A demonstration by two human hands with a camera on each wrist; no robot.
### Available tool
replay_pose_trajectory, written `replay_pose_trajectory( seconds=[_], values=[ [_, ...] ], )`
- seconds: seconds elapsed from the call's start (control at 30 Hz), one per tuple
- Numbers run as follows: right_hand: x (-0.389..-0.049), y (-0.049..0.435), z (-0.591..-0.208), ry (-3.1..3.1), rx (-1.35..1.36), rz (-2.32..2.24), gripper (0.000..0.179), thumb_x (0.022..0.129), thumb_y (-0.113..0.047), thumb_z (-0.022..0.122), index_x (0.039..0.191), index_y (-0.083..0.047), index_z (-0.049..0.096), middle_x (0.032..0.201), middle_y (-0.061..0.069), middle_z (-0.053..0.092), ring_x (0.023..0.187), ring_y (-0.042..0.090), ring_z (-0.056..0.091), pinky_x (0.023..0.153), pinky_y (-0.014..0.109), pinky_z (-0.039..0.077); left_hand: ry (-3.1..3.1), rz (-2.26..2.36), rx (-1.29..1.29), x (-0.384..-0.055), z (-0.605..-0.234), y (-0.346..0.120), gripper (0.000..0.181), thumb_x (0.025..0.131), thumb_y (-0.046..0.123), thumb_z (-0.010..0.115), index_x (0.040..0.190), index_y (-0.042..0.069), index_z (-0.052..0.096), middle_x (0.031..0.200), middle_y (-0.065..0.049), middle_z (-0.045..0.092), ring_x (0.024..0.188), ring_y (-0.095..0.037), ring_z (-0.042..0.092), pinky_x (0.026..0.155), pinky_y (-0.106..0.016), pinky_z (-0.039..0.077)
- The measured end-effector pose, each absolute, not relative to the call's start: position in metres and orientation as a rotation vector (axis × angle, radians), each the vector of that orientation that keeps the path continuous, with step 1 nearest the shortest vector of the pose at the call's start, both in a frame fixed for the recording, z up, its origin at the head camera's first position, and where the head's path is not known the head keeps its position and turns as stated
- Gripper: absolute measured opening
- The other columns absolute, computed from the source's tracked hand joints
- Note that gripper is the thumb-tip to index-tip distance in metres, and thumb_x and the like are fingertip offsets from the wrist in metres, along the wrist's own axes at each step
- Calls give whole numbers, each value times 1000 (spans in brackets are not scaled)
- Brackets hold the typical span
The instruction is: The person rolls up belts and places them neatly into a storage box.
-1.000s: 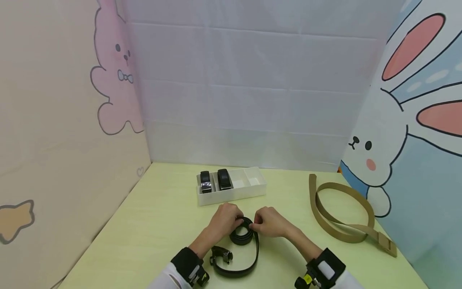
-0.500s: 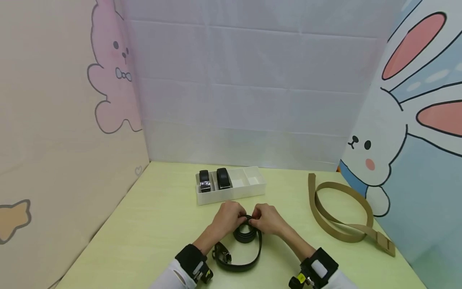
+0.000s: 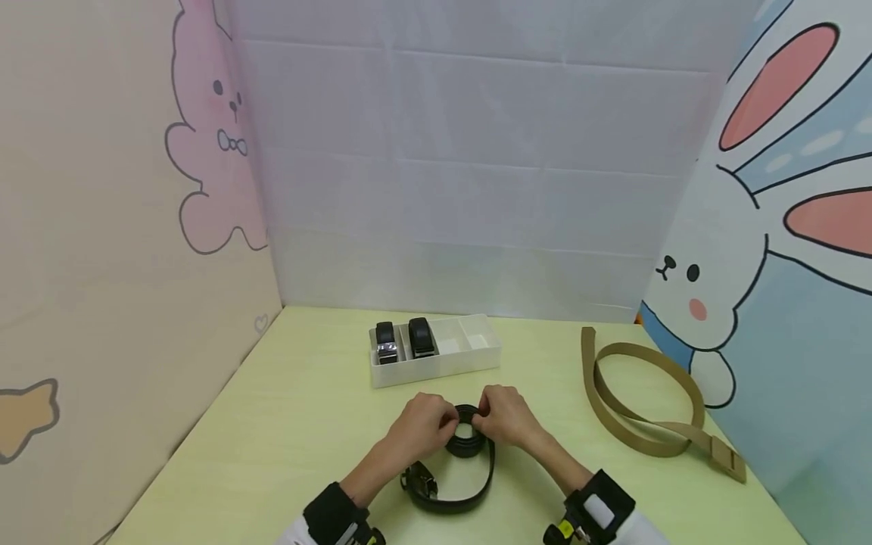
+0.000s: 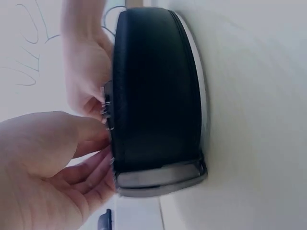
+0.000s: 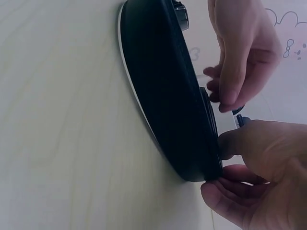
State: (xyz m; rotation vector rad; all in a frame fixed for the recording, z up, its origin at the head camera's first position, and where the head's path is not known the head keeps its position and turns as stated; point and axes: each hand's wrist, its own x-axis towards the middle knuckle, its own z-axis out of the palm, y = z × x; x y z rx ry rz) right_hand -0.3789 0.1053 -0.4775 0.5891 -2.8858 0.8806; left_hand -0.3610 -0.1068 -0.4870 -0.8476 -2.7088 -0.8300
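A black leather belt lies on the table, partly wound into a coil; its loose length curves toward the person and ends in a metal buckle. My right hand pinches the coil's right side, thumb inside and fingers outside, as the right wrist view shows. At the coil's left is my left hand, its fingers loosely bent; in the right wrist view those fingertips appear slightly apart from the coil. The loose belt band hides part of both hands in the left wrist view.
Behind the hands stands a white divided box holding two rolled black belts in its left compartments. A tan webbing belt lies loosely looped at the right. Walls enclose the table's back and sides.
The coil has shifted slightly right and the buckle end has been drawn nearer to it. My left hand has come a little away from the coil, leftward; the right keeps its pinch.
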Motion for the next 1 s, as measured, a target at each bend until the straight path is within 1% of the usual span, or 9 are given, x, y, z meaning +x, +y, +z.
replay_pose_trajectory(
  seconds=[0.07, 0.13, 0.3, 0.43, 0.53, 0.67, 0.77, 0.87, 1.0],
  values=[
    [-378, 106, -478, -2898, 556, 857, 15, 90, -7, 82, 85, -8, 68, 83, 3, 69, 70, 16, 58, 62, 30, 46, -2741, -884, -840, -353, -484, -112, 11, 101, 6, 79, 94, 6, 87, 81, 1, 78, 67, 1, 54, 61, -19, 47],
    [-379, 108, -478, -2903, 536, 844, 15, 89, -7, 83, 85, -8, 69, 83, 4, 69, 70, 17, 58, 62, 31, 47, -2779, -924, -832, -346, -483, -119, 8, 101, 10, 81, 101, 5, 88, 88, -2, 82, 72, -4, 63, 66, -22, 52],
    [-380, 116, -478, -2919, 506, 828, 15, 90, -9, 84, 86, -8, 69, 84, 5, 69, 70, 17, 59, 62, 32, 47, -2869, -989, -890, -333, -480, -140, 23, 99, 19, 84, 115, 3, 87, 109, -11, 86, 95, -19, 78, 82, -31, 62],
    [-378, 122, -476, -2924, 477, 816, 16, 90, -8, 84, 85, -8, 69, 84, 5, 69, 70, 18, 59, 63, 32, 47, -2897, -1065, -1061, -329, -476, -158, 26, 101, 24, 83, 119, 6, 87, 115, -7, 87, 101, -14, 79, 88, -29, 63],
    [-377, 125, -476, -2932, 455, 802, 16, 90, -8, 84, 83, -8, 68, 83, 5, 68, 71, 18, 58, 63, 33, 47, -2907, -1059, -1185, -330, -473, -170, 25, 101, 25, 85, 119, 8, 87, 113, -3, 87, 101, -8, 78, 88, -27, 62],
    [-376, 127, -475, -2935, 442, 797, 17, 89, -7, 83, 82, -8, 68, 81, 4, 68, 71, 18, 59, 63, 33, 47, -2911, -992, -1272, -333, -471, -177, 20, 98, 23, 90, 114, 11, 88, 109, 2, 86, 98, -1, 75, 85, -23, 60],
    [-375, 128, -476, -2934, 438, 796, 16, 90, -7, 83, 82, -7, 68, 82, 5, 68, 71, 18, 59, 63, 33, 47, -2915, -979, -1272, -336, -472, -176, 13, 98, 22, 89, 108, 14, 90, 104, 5, 86, 90, 4, 72, 78, -20, 57],
    [-374, 128, -476, -2935, 430, 789, 16, 90, -7, 83, 83, -6, 69, 83, 6, 69, 71, 19, 59, 63, 33, 48, -2909, -961, -1199, -338, -474, -173, 7, 101, 18, 86, 100, 13, 91, 91, 7, 84, 75, 7, 64, 68, -17, 52],
    [-371, 130, -474, -2941, 424, 777, 17, 89, -7, 84, 82, -7, 68, 82, 5, 68, 69, 19, 59, 62, 33, 47, -2872, -930, -1011, -342, -479, -172, 15, 101, 10, 81, 88, 9, 89, 71, 8, 76, 58, 4, 51, 56, -18, 43]
  ],
)
